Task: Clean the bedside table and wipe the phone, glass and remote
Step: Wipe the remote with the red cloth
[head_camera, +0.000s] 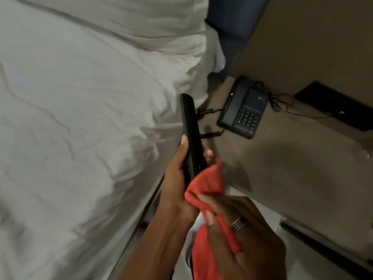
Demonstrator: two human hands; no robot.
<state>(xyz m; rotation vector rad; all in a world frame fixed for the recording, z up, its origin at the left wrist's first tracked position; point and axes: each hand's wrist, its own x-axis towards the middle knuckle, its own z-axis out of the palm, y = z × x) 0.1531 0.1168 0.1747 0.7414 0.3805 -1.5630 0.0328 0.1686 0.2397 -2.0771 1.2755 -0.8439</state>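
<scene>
Beside the bed (80,118), over the table (282,168), our left hand (177,178) grips the remote (190,134) upright; our right hand (242,235) pinches the cloth (210,184) on its lower end. We should wipe upward, grip steady (phone (242,108) waits).

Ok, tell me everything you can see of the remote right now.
The remote is a long, slim black bar, matte like plastic, seen nearly edge-on, so no buttons show. It is off the bedside table, held roughly upright in the air over the bed's edge. The left hand grips its lower half, thumb on one side, fingertips on the other. The red cloth, held by the right hand, presses against its lower end.
</scene>
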